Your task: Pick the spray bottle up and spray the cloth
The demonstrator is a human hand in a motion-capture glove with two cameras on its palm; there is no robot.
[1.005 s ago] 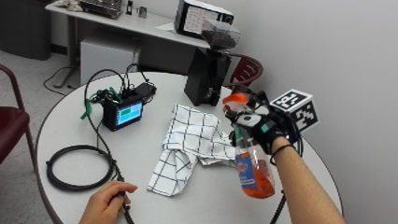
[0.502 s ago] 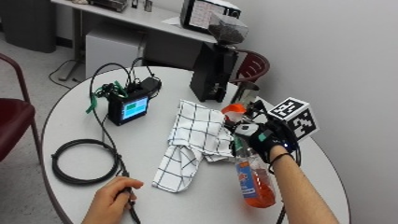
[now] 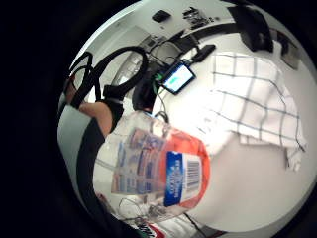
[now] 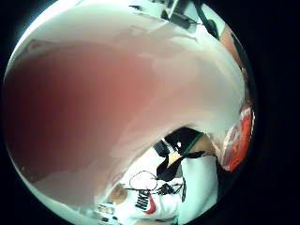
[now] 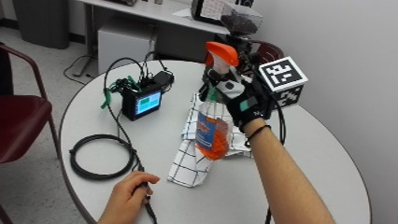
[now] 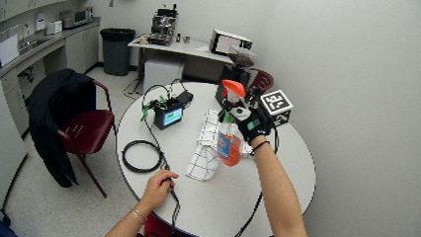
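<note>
gloved hand (image 5: 245, 100) grips spray bottle (image 5: 214, 112), now lifted higher over cloth (image 5: 193, 156) on counter (image 5: 323, 154); ready to spray.

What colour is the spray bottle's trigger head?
Orange. The spray bottle has an orange trigger head, seen best in the outside view, above the gloved right hand.

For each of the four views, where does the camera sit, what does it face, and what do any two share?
Outside view: across the table, facing the right hand holding the spray bottle above the cloth; both forearms show.
Wide outside view: higher, whole table.
Little finger palm view: bottle, cloth, the person's torso.
Thumb palm view: bottle fills it.
All share the bottle.
</note>
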